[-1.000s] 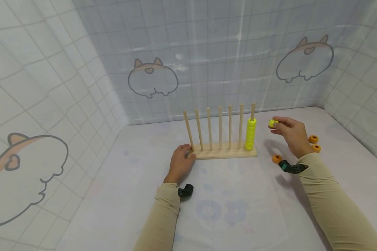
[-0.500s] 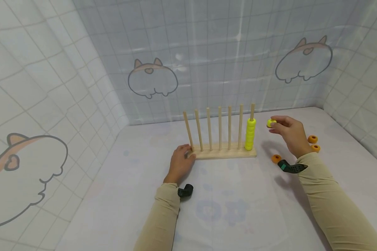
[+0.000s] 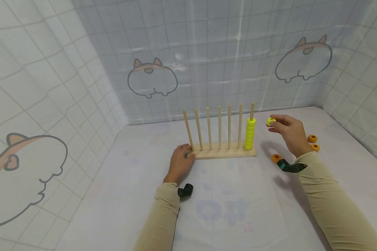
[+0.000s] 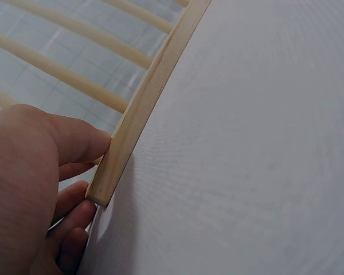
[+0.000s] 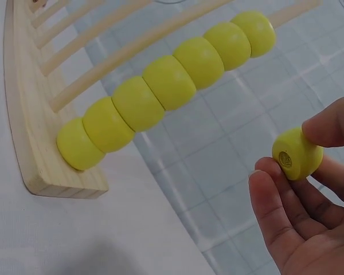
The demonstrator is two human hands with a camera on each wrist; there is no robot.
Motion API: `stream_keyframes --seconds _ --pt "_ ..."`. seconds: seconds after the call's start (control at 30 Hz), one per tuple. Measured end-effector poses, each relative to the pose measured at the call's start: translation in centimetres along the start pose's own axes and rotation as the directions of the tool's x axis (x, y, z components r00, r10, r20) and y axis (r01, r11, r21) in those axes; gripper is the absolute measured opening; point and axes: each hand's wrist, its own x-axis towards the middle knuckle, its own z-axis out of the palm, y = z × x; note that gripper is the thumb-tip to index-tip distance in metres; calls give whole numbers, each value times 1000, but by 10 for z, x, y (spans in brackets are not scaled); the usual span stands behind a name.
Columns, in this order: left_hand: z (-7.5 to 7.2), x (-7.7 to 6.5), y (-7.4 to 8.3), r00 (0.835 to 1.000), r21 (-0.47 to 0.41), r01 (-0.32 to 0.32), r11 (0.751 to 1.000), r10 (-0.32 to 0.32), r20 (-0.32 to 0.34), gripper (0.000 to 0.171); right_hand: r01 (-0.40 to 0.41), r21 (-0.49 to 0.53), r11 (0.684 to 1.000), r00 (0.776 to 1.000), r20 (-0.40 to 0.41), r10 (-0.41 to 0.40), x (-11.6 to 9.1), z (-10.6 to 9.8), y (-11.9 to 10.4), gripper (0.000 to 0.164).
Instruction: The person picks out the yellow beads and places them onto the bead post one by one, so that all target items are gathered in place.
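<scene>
A wooden bead rack point(image 3: 223, 153) with a row of upright pegs stands on the table. Its rightmost peg carries several stacked yellow beads point(image 3: 250, 134), and bare wood shows above them. My left hand point(image 3: 180, 163) grips the left end of the base, the thumb point(image 4: 83, 140) on its front edge and the other fingers around the end. Off to the right of the stack, above the table, my right hand point(image 3: 290, 134) pinches a loose yellow bead point(image 5: 298, 153) between thumb and fingers. The bead's hole faces the stack in the right wrist view.
Orange beads lie on the pale tablecloth: one point(image 3: 276, 158) below the right hand, two more point(image 3: 312, 138) beyond its wrist. A tile-patterned sheet point(image 3: 207, 62) with cartoon drawings rises behind the rack and along both sides.
My right hand has moved slightly left and up with the yellow bead, a little nearer the stacked peg. The left hand stays at the rack's end.
</scene>
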Motion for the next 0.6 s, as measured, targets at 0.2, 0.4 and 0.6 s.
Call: stream_keyframes --seconds 0.2,0.4,0.6 --pt "0 0 1 1000 -7 -5 1000 5 -8 42 -3 -13 1000 1000 9 3 -1 0 -3 48" --pt "-1 0 2 1000 1 -5 1000 5 -10 41 -1 4 1000 1000 22 1 -2 2 -6 46" --pt "0 0 2 1000 15 1 1000 -1 -2 41 10 30 1000 1000 27 -11 -2 4 -9 44"
